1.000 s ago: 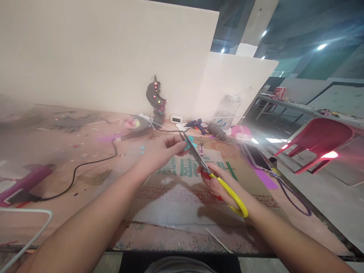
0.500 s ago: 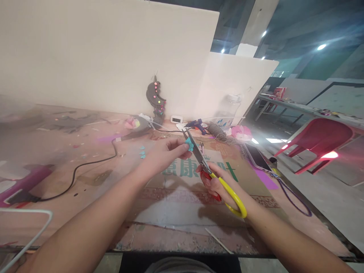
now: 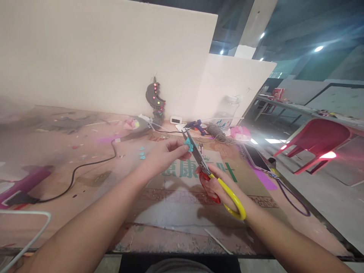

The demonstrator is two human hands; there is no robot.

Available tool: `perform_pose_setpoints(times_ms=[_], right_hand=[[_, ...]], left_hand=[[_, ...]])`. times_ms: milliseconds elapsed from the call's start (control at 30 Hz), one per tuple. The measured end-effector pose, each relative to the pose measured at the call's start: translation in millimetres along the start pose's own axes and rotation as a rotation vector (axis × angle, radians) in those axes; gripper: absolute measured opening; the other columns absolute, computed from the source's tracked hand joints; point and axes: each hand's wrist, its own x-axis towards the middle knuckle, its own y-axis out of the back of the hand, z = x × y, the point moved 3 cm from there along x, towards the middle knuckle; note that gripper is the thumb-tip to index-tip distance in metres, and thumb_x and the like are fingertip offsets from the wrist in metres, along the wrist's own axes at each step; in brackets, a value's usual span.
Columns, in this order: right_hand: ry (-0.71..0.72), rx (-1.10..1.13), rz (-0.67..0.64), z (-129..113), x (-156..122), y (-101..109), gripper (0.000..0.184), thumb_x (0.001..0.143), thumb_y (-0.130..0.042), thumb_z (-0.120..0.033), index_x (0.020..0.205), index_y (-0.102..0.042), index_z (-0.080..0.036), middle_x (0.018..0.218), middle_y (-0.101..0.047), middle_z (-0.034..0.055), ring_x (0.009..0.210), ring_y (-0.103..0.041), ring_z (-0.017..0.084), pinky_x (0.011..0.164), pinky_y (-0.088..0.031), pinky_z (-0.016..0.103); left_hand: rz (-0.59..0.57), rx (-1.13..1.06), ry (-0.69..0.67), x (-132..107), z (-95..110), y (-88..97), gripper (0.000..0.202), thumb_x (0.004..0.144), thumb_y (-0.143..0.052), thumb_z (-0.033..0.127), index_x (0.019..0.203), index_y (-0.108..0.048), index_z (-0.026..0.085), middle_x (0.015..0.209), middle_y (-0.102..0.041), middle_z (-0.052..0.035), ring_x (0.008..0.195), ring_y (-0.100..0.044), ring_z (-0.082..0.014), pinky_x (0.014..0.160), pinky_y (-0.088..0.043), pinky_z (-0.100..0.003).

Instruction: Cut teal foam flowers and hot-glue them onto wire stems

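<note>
Pinched between the thumb and fingers of my left hand [image 3: 172,151] is a small turquoise piece with a petal-like outline [image 3: 189,145]. My right hand [image 3: 217,184] is closed around the scissors [image 3: 233,197], which have one yellow and one red handle. Their blades point up and away from me, slightly apart, right beside the turquoise piece. Whether the blades touch it is hard to make out. Several small turquoise pieces [image 3: 142,152] lie on the table left of my left hand. Beneath both hands is a cardboard sheet [image 3: 244,185] with green printed characters.
A dark crescent decoration [image 3: 155,94] with coloured beads leans on the pale board behind. Along the back are a glue gun [image 3: 197,126], a ball of twine [image 3: 215,132] and a clear bottle [image 3: 229,110]. A phone [image 3: 257,157] lies right; a black cable [image 3: 85,163] crosses the left.
Almost nothing differs. The scissors' handles sit slightly lower, and the whole view has shifted a little. Both hands keep their hold.
</note>
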Motion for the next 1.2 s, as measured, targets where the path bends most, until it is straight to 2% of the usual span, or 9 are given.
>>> perform_pose_setpoints(times_ms=[233, 500, 767, 1033, 1200], right_hand=[[0.002, 0.014, -0.021, 3.8, 0.0, 1.6, 0.06, 0.088, -0.05, -0.073, 0.116, -0.052, -0.02, 0.073, -0.035, -0.0051, 0.053, -0.027, 0.008, 0.047, -0.025, 0.023], [-0.015, 0.059, -0.007, 2.5, 0.8, -1.3, 0.063, 0.084, -0.054, -0.076, 0.112, -0.052, -0.019, 0.071, -0.033, -0.0063, 0.051, -0.026, 0.007, 0.045, -0.023, 0.022], [-0.018, 0.099, -0.019, 3.0, 1.7, -1.5, 0.06, 0.085, -0.057, -0.073, 0.112, -0.052, -0.019, 0.071, -0.032, -0.0068, 0.053, -0.024, 0.007, 0.045, -0.023, 0.021], [-0.03, 0.076, -0.013, 5.1, 1.7, -0.1, 0.062, 0.083, -0.056, -0.075, 0.112, -0.052, -0.02, 0.071, -0.034, -0.0064, 0.052, -0.024, 0.007, 0.045, -0.024, 0.021], [-0.042, 0.064, 0.0, 5.2, 0.5, -0.7, 0.062, 0.084, -0.056, -0.075, 0.112, -0.052, -0.02, 0.071, -0.034, -0.006, 0.052, -0.025, 0.007, 0.045, -0.024, 0.021]], left_hand=[[0.003, -0.01, -0.017, 1.4, -1.6, 2.5, 0.037, 0.085, -0.067, 0.054, 0.084, -0.067, 0.017, 0.088, -0.077, -0.0076, 0.088, -0.072, -0.0223, 0.089, -0.054, -0.04], [0.009, -0.002, -0.031, 2.7, -3.0, 3.4, 0.038, 0.084, -0.068, 0.054, 0.085, -0.068, 0.017, 0.089, -0.077, -0.0076, 0.087, -0.072, -0.0222, 0.088, -0.054, -0.039], [0.052, 0.005, -0.036, 2.3, 2.4, 5.7, 0.026, 0.085, -0.066, 0.044, 0.083, -0.066, 0.017, 0.084, -0.073, -0.0029, 0.082, -0.071, -0.0197, 0.086, -0.051, -0.035], [0.08, 0.078, -0.057, 1.4, 3.3, 9.4, 0.027, 0.086, -0.063, 0.044, 0.08, -0.066, 0.019, 0.08, -0.073, -0.0024, 0.082, -0.07, -0.0205, 0.082, -0.05, -0.034], [0.067, 0.062, -0.067, 2.9, 1.4, 9.0, 0.026, 0.087, -0.062, 0.043, 0.081, -0.066, 0.019, 0.082, -0.073, -0.0029, 0.083, -0.07, -0.0205, 0.084, -0.051, -0.035]])
